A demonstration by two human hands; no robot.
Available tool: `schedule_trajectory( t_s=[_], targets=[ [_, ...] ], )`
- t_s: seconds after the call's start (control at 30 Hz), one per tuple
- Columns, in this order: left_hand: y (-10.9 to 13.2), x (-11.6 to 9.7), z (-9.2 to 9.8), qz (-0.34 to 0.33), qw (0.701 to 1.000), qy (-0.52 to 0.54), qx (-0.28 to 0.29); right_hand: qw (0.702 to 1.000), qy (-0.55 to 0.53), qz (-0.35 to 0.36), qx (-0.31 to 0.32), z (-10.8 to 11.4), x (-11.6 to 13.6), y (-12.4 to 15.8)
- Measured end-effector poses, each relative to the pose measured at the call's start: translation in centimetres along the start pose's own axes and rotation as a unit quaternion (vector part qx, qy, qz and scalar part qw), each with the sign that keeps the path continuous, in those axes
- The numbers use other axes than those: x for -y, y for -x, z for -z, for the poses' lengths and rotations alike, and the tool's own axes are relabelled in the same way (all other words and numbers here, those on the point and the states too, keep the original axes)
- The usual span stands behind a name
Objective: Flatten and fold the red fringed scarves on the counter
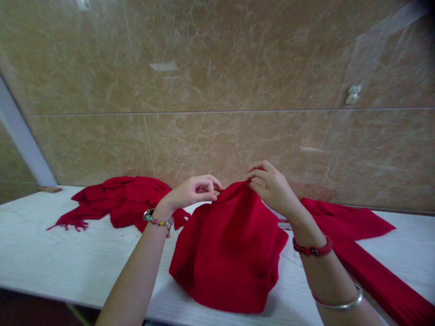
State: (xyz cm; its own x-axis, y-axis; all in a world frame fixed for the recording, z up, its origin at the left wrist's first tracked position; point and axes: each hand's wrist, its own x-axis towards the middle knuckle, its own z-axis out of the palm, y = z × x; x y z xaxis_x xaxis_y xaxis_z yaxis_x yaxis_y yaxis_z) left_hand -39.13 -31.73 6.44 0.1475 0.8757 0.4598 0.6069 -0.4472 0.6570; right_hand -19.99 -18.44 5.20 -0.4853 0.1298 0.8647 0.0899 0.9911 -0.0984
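Observation:
A red cloth (234, 253) is raised in front of me, its lower part bunched on the white table. My left hand (200, 189) pinches its top edge at the left, with a beaded bracelet on the wrist. At the right end of the same edge, the fingers of my right hand (268, 185) are closed on the cloth. Folds of the cloth hang down between and below both hands. A red braided bracelet and a silver bangle circle my right forearm.
A crumpled red fringed scarf (125, 199) lies at the back left of the white table (68, 262). More red cloth (346, 222) stretches along the right side. Behind stands a brown tiled wall (238, 68) with a white socket (353, 94).

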Motion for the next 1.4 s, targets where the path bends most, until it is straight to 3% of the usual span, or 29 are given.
schedule_trajectory(
  t_s=[0.17, 0.3, 0.43, 0.53, 0.67, 0.73, 0.83, 0.93, 1.0, 1.13, 1.27, 1.33, 1.4],
  targets=[
    [-1.1, 1.9, -2.2, 0.107, 0.991, 0.074, 0.008, 0.999, 0.000, 0.034, -0.033, -0.2, 1.1, -0.4],
    [-1.6, 3.2, -3.0, 0.061, 0.987, 0.122, 0.083, 0.998, -0.008, 0.049, -0.035, 0.1, 1.4, -0.4],
    [-1.2, 3.0, -2.5, 0.028, 0.979, 0.187, 0.071, 0.997, -0.002, 0.052, -0.051, 0.4, 1.0, -0.2],
    [-1.0, 3.2, -2.5, 0.035, 0.972, 0.220, 0.075, 0.997, 0.003, 0.046, -0.065, 0.5, 0.7, -0.1],
    [-1.2, 3.7, -3.1, 0.076, 0.973, 0.159, 0.150, 0.997, 0.005, 0.049, -0.066, 0.8, 0.9, -0.2],
    [-1.4, 3.7, -3.0, 0.088, 0.985, 0.088, 0.123, 0.996, 0.002, 0.051, -0.068, 0.9, 1.1, -0.3],
    [-1.4, 2.9, -1.8, 0.070, 0.993, -0.095, -0.028, 0.997, 0.000, 0.048, -0.062, 1.0, 0.8, -0.1],
    [-0.9, 2.2, 0.0, 0.018, 0.946, -0.277, -0.168, 0.998, 0.001, 0.054, -0.026, 0.6, -0.1, 0.3],
    [-0.5, 1.9, 0.8, -0.013, 0.913, -0.353, -0.206, 0.998, 0.006, 0.058, -0.003, 0.2, -0.7, 0.5],
    [0.2, 1.2, 1.6, -0.018, 0.885, -0.395, -0.246, 0.998, 0.037, 0.058, 0.004, -0.3, -1.5, 0.5],
    [1.0, -1.0, 1.8, 0.002, 0.901, -0.342, -0.267, 0.993, 0.096, 0.031, -0.056, 0.5, -2.4, 0.4],
    [1.3, -1.9, 1.9, 0.003, 0.924, -0.306, -0.230, 0.988, 0.122, -0.004, -0.096, 0.7, -3.3, 0.7],
    [1.3, -2.0, 1.8, 0.018, 0.952, -0.263, -0.159, 0.981, 0.147, -0.047, -0.114, 0.5, -4.4, 1.3]
  ],
)
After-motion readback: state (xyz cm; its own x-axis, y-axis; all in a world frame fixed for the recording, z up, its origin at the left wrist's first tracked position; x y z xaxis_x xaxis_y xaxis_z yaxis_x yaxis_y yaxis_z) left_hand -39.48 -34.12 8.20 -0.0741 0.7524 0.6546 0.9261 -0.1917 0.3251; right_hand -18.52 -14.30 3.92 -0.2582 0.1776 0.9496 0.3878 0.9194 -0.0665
